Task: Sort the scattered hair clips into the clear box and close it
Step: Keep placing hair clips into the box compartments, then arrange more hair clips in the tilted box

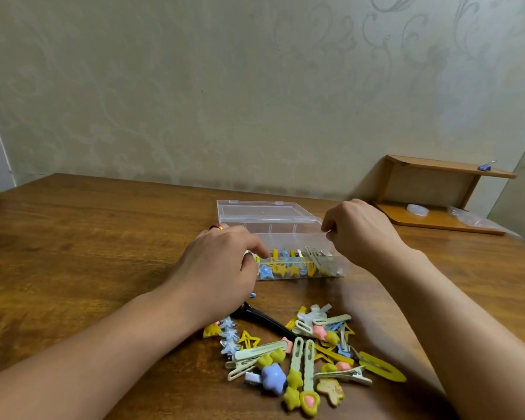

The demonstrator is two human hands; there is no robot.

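Your wooden bench (88, 237) carries everything here, with a small wooden shelf unit (437, 192) at its far right corner against the wall. The clear box (273, 228) sits mid-bench with its lid laid open behind it; yellow and blue star clips (281, 269) already line its near compartments. Your left hand (222, 268) rests at the box's near left corner, fingers curled together there, though you cannot tell from this angle whether they grip a clip. Your right hand (358, 234) is at the box's right edge, thumb and forefinger pinched together at the rim; what they clamp, if anything, is hidden. Closer to you lies the scattered pile of hair clips (309, 356), touching and overlapping one another. A long black clip (264, 321) juts from under your left wrist.
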